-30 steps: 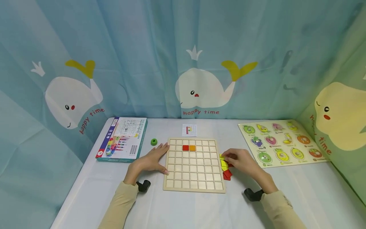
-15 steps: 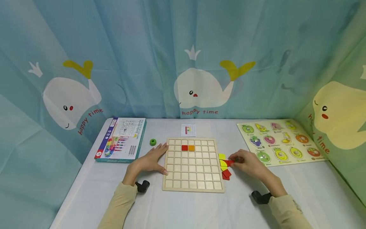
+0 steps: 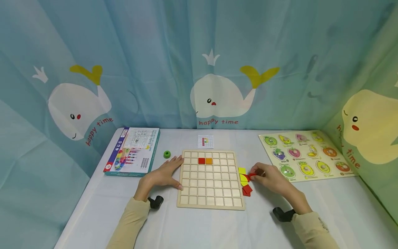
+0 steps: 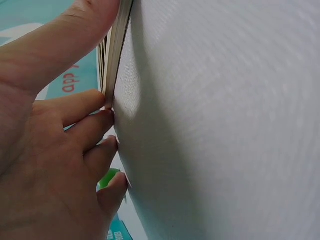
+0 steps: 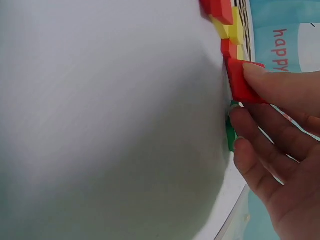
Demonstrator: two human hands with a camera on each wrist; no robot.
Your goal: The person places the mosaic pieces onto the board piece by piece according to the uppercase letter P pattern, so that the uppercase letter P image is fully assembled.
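My left hand (image 3: 164, 174) rests against the left edge of a wooden grid board (image 3: 205, 192), fingers and thumb spread along the frame. On the board, a red square tile (image 3: 201, 160) and an orange square tile (image 3: 209, 161) sit side by side in the second row. My right hand (image 3: 267, 177) pinches another red tile (image 5: 242, 82), tilted between thumb and fingers, just right of the board. Beside it lie yellow tiles (image 3: 243, 179) and red tiles (image 3: 247, 190) in a loose pile. The right wrist view also shows a green piece (image 5: 230, 134) close to the fingertips.
Behind the board lies a small pattern card (image 3: 205, 141). A green bead (image 3: 167, 154) and a toy box (image 3: 133, 152) are at the left. At the right lies a fruit puzzle board (image 3: 306, 155). A printed curtain (image 3: 161, 69) hangs behind the table.
My right hand has moved right, away from the yellow tiles, and taken hold of a red tile, which now stands tilted in its fingers. The left hand stays in place.
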